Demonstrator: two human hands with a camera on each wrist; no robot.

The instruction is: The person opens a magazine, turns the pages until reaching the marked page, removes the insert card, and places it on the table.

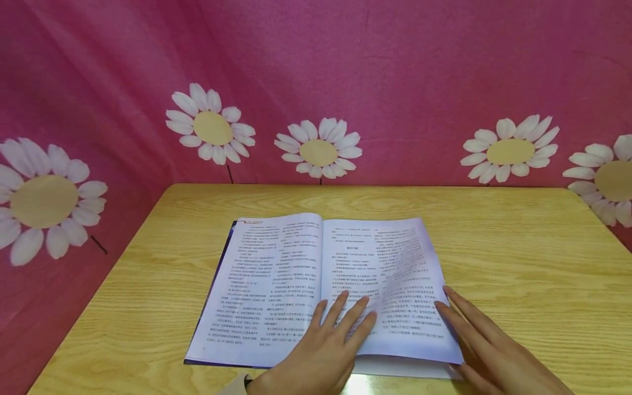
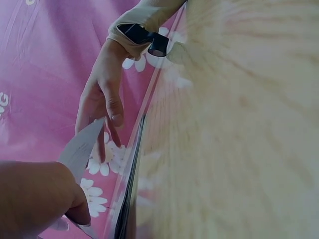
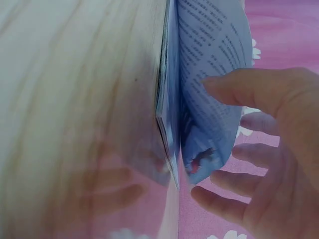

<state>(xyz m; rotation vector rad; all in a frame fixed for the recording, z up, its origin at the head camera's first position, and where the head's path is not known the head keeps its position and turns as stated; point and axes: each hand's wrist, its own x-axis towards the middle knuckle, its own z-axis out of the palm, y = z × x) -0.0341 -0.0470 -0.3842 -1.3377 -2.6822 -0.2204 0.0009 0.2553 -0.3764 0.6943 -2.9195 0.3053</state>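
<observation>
The page [image 1: 410, 307] lies right of the book's [image 1: 261, 291] spine [image 1: 322, 258], its long axis running along that spine. Your left hand [image 1: 323, 343] is nearer the spine, fingers spread on the paper, grasping nothing. Your right hand [image 1: 498, 348] is farther from the spine and nearer the page's free edge, fingers fairly straight, touching the bowed paper; no firm pinch shows.

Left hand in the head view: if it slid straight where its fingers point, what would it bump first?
The left hand would probably meet the raised curve of the book's right page first, just ahead of it, though how high that page lifts is hard to judge.
</observation>
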